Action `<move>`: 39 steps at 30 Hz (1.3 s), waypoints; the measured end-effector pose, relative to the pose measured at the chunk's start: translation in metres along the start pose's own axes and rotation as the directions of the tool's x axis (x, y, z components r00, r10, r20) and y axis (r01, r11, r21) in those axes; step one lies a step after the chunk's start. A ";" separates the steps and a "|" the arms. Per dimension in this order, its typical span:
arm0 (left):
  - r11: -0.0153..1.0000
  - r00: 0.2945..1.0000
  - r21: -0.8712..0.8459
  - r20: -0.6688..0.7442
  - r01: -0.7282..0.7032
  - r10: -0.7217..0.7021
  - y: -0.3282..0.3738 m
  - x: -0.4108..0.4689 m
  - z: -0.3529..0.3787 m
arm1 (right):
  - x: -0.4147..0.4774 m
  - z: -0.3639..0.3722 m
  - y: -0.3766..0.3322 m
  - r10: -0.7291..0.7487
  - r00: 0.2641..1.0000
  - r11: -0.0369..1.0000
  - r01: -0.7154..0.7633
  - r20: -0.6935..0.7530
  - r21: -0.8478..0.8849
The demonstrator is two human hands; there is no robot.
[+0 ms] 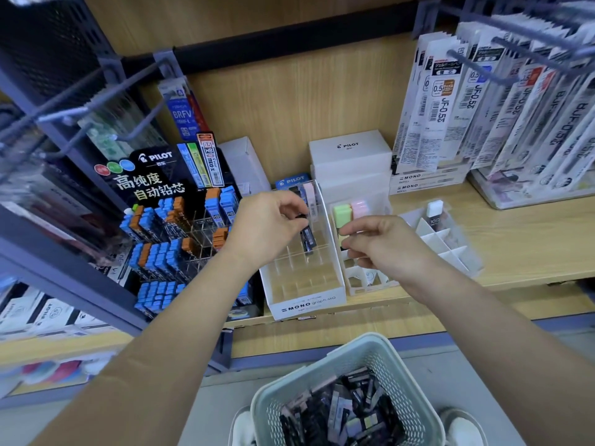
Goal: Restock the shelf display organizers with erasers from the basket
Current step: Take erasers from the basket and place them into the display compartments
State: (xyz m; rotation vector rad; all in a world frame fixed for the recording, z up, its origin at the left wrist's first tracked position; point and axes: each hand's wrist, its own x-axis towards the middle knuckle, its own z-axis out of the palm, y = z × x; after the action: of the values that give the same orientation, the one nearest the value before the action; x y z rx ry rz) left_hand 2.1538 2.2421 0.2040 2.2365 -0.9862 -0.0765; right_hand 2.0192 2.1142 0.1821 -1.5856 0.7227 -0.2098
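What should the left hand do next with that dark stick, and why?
Probably slide the dark stick down into the cell below it and let go: the left hand pinches its top, its lower end already sits between the dividers of the MONO organizer, whose front cells look empty, and the basket holds many more.

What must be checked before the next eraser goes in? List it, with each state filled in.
1. Grip: the left hand pinches a dark eraser: ok.
2. That eraser fully seated in a cell of the MONO organizer: cannot tell.
3. Free cells at the front of that organizer: ok.
4. Whether the right hand holds an eraser: cannot tell.
5. Stock in the basket: ok.
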 end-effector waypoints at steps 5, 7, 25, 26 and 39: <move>0.984 0.993 0.136 0.002 -0.118 0.119 -0.012 -0.003 0.010 | 0.000 0.001 0.001 0.032 0.999 0.999 -0.032 0.019 0.009; 0.971 0.988 0.187 0.001 -0.150 0.153 -0.016 -0.003 0.013 | 0.001 0.002 0.001 0.037 0.999 0.999 -0.037 0.025 -0.001; 0.967 0.979 0.202 0.164 -0.157 0.124 0.013 -0.058 -0.034 | -0.039 -0.038 -0.003 -0.053 0.997 0.986 0.062 0.063 -0.153; 0.967 0.972 0.206 0.212 -0.150 0.106 0.012 -0.066 -0.036 | -0.045 -0.042 0.000 -0.048 0.996 0.982 0.061 0.076 -0.180; 0.933 0.702 0.249 0.614 0.260 -0.359 -0.108 -0.206 0.133 | -0.069 0.017 0.170 0.415 0.909 0.908 -0.411 0.041 -0.085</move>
State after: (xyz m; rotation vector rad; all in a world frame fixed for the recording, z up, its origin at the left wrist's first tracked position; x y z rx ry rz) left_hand 2.0344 2.3572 -0.0070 2.5456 -0.9510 -1.0420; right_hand 1.9195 2.1703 0.0374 -1.4630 1.0111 0.1778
